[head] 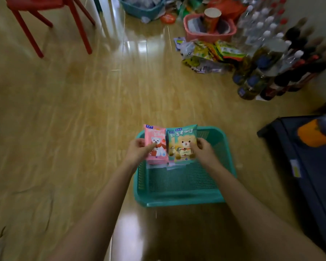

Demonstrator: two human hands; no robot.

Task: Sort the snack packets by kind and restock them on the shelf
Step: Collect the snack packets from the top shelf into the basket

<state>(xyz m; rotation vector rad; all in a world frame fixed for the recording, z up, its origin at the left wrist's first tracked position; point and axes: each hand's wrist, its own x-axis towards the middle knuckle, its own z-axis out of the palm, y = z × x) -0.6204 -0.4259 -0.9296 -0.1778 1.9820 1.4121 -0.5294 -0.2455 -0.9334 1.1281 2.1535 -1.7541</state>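
Pink packet (156, 144) pinched by left hand (138, 152); green packets (183, 144) pinched by right hand (203, 149), held over teal basket (179, 198).

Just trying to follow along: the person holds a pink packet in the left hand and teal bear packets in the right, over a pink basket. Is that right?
Not quite: the basket under the hands is teal, not pink, as the head view shows. The rest holds: the left hand grips the pink packet and the right hand grips the teal bear packets.
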